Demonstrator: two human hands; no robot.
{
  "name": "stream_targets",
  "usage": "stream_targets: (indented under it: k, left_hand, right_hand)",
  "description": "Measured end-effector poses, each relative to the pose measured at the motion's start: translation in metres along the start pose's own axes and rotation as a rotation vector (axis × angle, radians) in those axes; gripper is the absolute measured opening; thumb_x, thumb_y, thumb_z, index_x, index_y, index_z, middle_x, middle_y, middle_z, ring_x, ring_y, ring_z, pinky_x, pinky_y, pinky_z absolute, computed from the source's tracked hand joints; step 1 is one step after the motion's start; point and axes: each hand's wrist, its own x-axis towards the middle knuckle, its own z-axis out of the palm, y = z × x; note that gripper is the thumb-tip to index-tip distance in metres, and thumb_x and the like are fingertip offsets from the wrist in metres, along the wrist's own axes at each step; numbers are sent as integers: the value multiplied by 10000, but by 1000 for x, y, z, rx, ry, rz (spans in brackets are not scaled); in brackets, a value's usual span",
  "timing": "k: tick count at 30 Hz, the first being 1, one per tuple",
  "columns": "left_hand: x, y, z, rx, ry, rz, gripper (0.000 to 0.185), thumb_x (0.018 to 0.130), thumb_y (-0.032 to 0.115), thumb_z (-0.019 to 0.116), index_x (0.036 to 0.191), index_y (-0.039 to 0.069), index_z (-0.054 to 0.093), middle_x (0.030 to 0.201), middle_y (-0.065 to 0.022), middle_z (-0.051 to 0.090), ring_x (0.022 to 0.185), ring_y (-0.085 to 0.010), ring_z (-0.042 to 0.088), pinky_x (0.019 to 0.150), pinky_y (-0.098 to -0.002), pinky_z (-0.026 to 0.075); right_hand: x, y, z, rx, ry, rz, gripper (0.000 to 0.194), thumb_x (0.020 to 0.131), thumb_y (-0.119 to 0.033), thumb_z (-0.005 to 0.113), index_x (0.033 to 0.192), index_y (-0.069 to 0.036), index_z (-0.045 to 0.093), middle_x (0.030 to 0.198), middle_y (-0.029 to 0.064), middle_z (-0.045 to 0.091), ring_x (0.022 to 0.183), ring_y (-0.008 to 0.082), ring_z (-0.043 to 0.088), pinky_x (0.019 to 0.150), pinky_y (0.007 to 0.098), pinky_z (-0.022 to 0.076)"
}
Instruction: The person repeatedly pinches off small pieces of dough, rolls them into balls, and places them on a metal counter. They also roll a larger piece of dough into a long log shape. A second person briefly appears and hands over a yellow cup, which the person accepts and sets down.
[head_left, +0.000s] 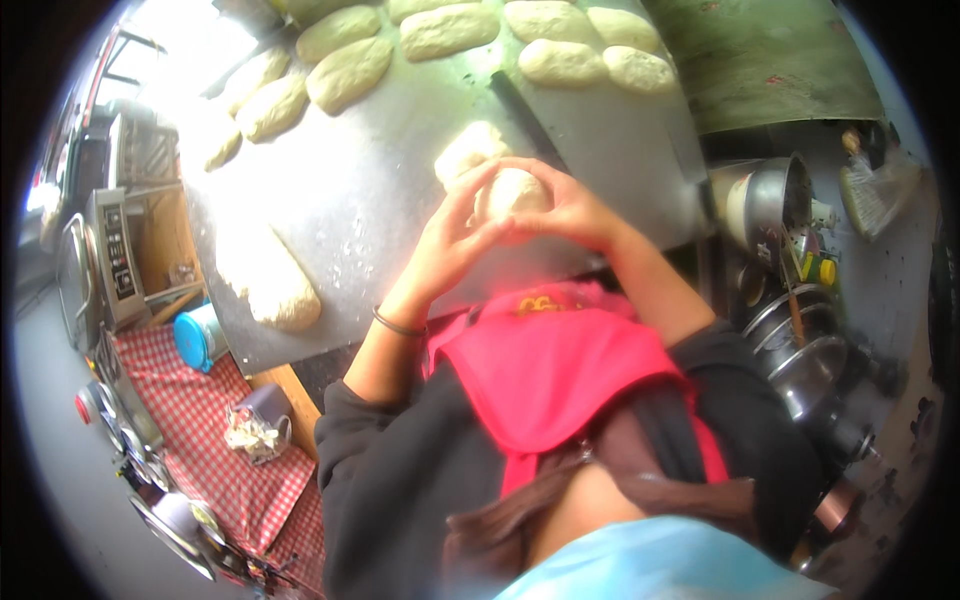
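Observation:
Both of my hands cup a rounded piece of dough (517, 193) low over the near part of a metal worktable (360, 217). My left hand (466, 214) curves around its left side and my right hand (570, 201) around its right, with the fingers meeting at the far side and the thumbs at the near side. Just beyond my left fingers lies another lump of dough (469, 154). A dark bar-like tool (529, 120) lies beyond my right hand. A large, long slab of dough (281, 292) rests at the table's left near edge.
Several oval dough pieces (349, 75) lie in rows along the far side. Stacked metal pots (806, 367) and a large metal bowl (787, 202) are at the right. A blue-lidded tub (196, 341) and a checked cloth (187, 390) are at the lower left.

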Motion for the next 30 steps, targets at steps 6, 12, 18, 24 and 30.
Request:
stream_targets:
  k: [6, 12, 18, 24, 30]
  left_hand:
    - [37, -31, -16, 887, 392, 249, 464, 870, 162, 614, 1310, 107, 477, 1333, -167, 465, 1180, -345, 499, 963, -385, 435]
    - [45, -96, -72, 1269, 622, 1, 413, 910, 212, 503, 1300, 76, 477, 1369, -121, 440, 1293, -295, 386, 1048, -413, 307]
    - [48, -116, -79, 1389, 591, -102, 431, 895, 214, 499, 1310, 103, 469, 1376, -92, 441, 1317, -262, 361, 1061, -406, 260]
    - [49, -108, -76, 1375, 574, -94, 414, 894, 189, 500, 1298, 98, 480, 1370, -90, 448, 1315, -266, 363, 1049, -404, 269]
    - [44, -107, -76, 1414, 577, -16, 367, 893, 148, 496, 1244, 44, 520, 1295, -155, 511, 1217, -324, 460, 1009, -410, 354]
  right_hand:
    - [11, 16, -70, 674, 137, 185, 543, 818, -150, 693, 1282, -25, 440, 1184, 92, 566, 1074, 208, 578, 927, 376, 484]
    - [58, -10, -215, 566, 504, -133, 428, 832, -136, 677, 1208, -44, 494, 1105, 67, 611, 1005, 191, 610, 882, 361, 512]
    - [81, -28, -271, 426, 583, -285, 468, 816, -138, 701, 1220, -20, 495, 1132, 75, 585, 1035, 171, 575, 903, 315, 472]
    - [38, 1, -211, 260, 167, 44, 607, 759, -171, 746, 1283, -21, 477, 1156, 64, 577, 1066, 154, 553, 942, 299, 434]
    - [-9, 45, -177, 66, -37, 425, 605, 712, -200, 768, 1246, -60, 519, 1104, 74, 604, 1044, 149, 564, 894, 316, 477]
